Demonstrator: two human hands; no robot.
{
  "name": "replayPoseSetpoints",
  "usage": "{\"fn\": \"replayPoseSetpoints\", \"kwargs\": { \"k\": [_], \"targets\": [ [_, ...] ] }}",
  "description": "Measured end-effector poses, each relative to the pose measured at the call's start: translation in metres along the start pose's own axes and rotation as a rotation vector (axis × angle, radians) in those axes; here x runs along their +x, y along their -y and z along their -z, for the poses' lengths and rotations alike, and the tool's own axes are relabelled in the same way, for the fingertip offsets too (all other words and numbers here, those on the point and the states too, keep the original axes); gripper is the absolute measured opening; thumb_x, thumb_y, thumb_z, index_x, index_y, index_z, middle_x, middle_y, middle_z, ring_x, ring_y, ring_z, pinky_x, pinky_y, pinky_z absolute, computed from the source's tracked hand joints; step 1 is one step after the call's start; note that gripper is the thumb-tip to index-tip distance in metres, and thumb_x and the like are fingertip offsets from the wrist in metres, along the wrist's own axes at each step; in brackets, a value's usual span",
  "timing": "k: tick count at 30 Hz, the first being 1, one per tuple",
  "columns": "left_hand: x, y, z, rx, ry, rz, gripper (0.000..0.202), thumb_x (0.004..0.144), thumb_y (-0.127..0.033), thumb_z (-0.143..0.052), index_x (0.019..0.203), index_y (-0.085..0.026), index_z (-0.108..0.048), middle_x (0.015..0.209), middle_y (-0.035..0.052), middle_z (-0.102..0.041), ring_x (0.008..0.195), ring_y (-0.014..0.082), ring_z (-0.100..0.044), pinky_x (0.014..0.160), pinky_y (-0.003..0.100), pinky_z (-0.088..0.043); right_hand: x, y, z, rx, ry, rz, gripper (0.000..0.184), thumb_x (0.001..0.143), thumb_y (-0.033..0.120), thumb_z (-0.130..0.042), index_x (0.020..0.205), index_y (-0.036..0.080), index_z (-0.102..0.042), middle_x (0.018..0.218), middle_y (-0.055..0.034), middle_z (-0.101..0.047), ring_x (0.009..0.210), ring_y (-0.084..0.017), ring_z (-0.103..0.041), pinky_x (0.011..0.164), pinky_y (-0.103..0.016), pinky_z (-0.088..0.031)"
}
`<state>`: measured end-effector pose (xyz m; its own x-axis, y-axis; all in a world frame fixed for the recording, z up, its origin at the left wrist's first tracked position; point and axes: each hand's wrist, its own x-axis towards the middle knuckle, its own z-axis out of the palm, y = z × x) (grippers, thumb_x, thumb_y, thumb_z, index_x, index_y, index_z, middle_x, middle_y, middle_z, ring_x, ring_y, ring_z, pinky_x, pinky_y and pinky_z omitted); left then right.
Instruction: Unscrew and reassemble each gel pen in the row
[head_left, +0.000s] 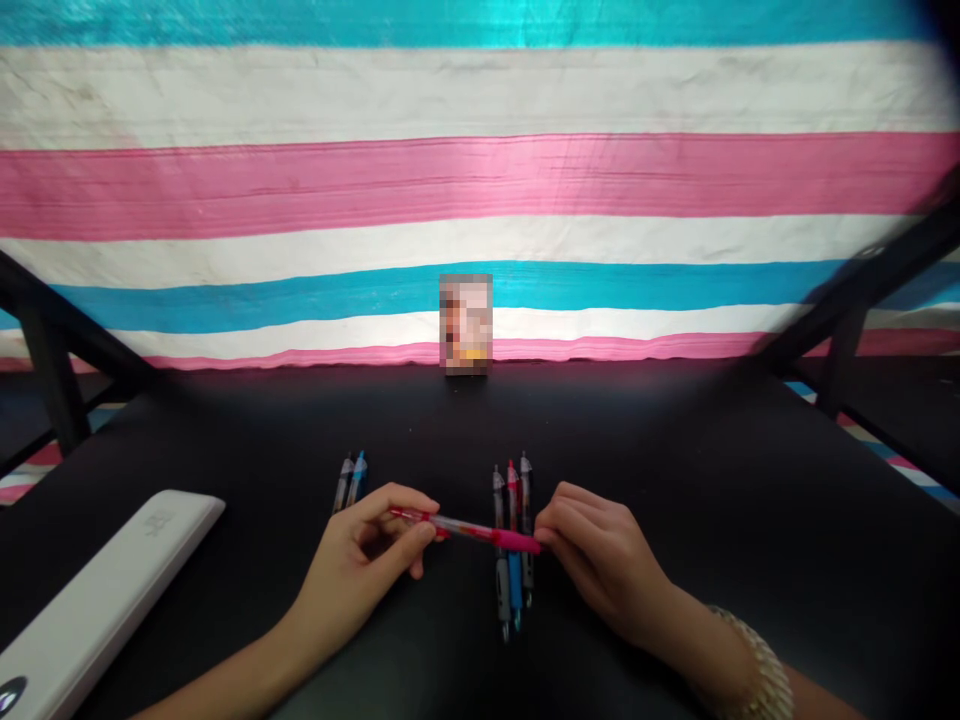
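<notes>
A pink-gripped pen (517,541) with a clear barrel is held crosswise above the table. Thumb and fingers of my left hand (360,560) pinch its barrel near the red clicker end. At the other end, the fingertips of my right hand (600,550) are closed on the tip, which they hide. Below the held pen lie a grey-gripped pen (502,590), a blue-gripped pen with a red clicker (515,585) and another dark pen (526,480), side by side. Behind my left hand are a dark pen (345,480) and a blue pen (360,472), both partly hidden.
A long white device (112,600) lies at the left on the black table (637,430). A small blurred picture or box (466,325) stands at the table's back edge. Black metal bars (840,350) flank the table, and a striped sheet (637,180) hangs behind.
</notes>
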<state>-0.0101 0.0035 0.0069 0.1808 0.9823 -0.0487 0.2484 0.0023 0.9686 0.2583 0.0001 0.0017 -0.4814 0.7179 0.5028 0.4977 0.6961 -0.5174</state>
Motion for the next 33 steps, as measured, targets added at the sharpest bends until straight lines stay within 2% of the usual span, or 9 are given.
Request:
{"fn": "replayPoseSetpoints", "kwargs": {
  "k": [2, 5, 8, 16, 23, 26, 29, 31, 33],
  "targets": [
    [0.0, -0.001, 0.0, 0.003, 0.003, 0.003, 0.015, 0.086, -0.032, -0.068, 0.093, -0.019, -0.07, 0.054, -0.0015, -0.067, 0.052, 0.0151, -0.061, 0.056, 0.025, -0.046, 0.0, 0.0, 0.0, 0.013, 0.012, 0.007, 0.029, 0.106, 0.021, -0.041, 0.081, 0.02, -0.056, 0.068, -0.0027, -0.056, 0.063, -0.018, -0.049, 0.055, -0.029, -0.037],
    [0.0, -0.003, 0.0, 0.008, -0.022, 0.005, 0.014, 0.087, -0.031, -0.068, 0.093, -0.019, -0.07, 0.052, -0.0026, -0.066, 0.051, 0.0148, -0.061, 0.056, 0.025, -0.045, -0.001, 0.001, 0.001, 0.018, 0.037, 0.006, 0.021, 0.104, 0.03, -0.048, 0.089, 0.019, -0.058, 0.072, -0.0032, -0.059, 0.064, -0.018, -0.05, 0.056, -0.029, -0.038],
    [0.001, -0.005, 0.0, -0.002, -0.05, -0.003, 0.013, 0.087, -0.031, -0.068, 0.092, -0.019, -0.071, 0.052, -0.0025, -0.066, 0.051, 0.0149, -0.062, 0.055, 0.025, -0.045, -0.001, 0.0, 0.0, -0.054, 0.035, 0.039, 0.014, 0.103, 0.026, -0.053, 0.093, 0.019, -0.058, 0.073, -0.003, -0.061, 0.064, -0.018, -0.05, 0.056, -0.029, -0.037],
    [-0.002, -0.006, -0.004, 0.002, -0.028, -0.006, 0.013, 0.085, -0.029, -0.068, 0.091, -0.019, -0.071, 0.051, -0.0028, -0.065, 0.051, 0.015, -0.063, 0.054, 0.024, -0.046, -0.001, -0.001, -0.002, -0.147, 0.003, 0.051, 0.027, 0.107, 0.026, -0.042, 0.085, 0.02, -0.055, 0.067, -0.0028, -0.058, 0.06, -0.018, -0.046, 0.054, -0.03, -0.032],
    [-0.004, -0.001, -0.002, -0.006, -0.053, -0.034, 0.01, 0.084, -0.026, -0.071, 0.093, -0.021, -0.072, 0.056, -0.0024, -0.068, 0.055, 0.015, -0.065, 0.058, 0.024, -0.048, 0.0, 0.003, -0.001, -0.07, 0.036, -0.039, 0.032, 0.106, 0.024, -0.042, 0.077, 0.019, -0.054, 0.064, -0.0018, -0.053, 0.059, -0.017, -0.046, 0.053, -0.029, -0.032],
    [-0.003, 0.003, -0.001, -0.149, -0.045, 0.056, 0.013, 0.082, -0.025, -0.076, 0.094, -0.022, -0.073, 0.06, -0.0031, -0.069, 0.059, 0.0128, -0.064, 0.06, 0.021, -0.048, 0.0, 0.004, -0.002, -0.007, 0.084, -0.045, 0.029, 0.106, 0.026, -0.045, 0.08, 0.019, -0.057, 0.066, -0.0017, -0.054, 0.061, -0.017, -0.048, 0.054, -0.028, -0.034],
    [-0.001, 0.006, -0.001, -0.374, -0.059, 0.144, 0.017, 0.08, -0.028, -0.082, 0.095, -0.023, -0.075, 0.07, -0.0038, -0.069, 0.067, 0.0095, -0.063, 0.064, 0.016, -0.049, -0.001, 0.004, -0.004, 0.01, 0.158, 0.035, 0.029, 0.106, 0.033, -0.045, 0.086, 0.018, -0.059, 0.069, -0.0024, -0.058, 0.062, -0.018, -0.048, 0.055, -0.03, -0.033],
    [0.002, 0.006, -0.001, -0.523, -0.063, 0.165, 0.02, 0.079, -0.031, -0.084, 0.095, -0.023, -0.077, 0.078, -0.0024, -0.071, 0.076, 0.0103, -0.065, 0.075, 0.017, -0.052, -0.001, 0.005, -0.003, 0.027, 0.201, 0.065, 0.032, 0.107, 0.039, -0.042, 0.092, 0.017, -0.06, 0.071, -0.0029, -0.059, 0.063, -0.018, -0.048, 0.055, -0.03, -0.033],
    [0.005, 0.004, 0.001, -0.64, -0.059, 0.156, 0.021, 0.077, -0.032, -0.086, 0.094, -0.022, -0.078, 0.086, 0.0, -0.073, 0.087, 0.0132, -0.068, 0.088, 0.022, -0.054, -0.001, 0.006, -0.001, 0.061, 0.224, 0.064, 0.034, 0.108, 0.041, -0.039, 0.098, 0.016, -0.06, 0.073, -0.0034, -0.059, 0.065, -0.019, -0.049, 0.057, -0.031, -0.034]
  ]
}}
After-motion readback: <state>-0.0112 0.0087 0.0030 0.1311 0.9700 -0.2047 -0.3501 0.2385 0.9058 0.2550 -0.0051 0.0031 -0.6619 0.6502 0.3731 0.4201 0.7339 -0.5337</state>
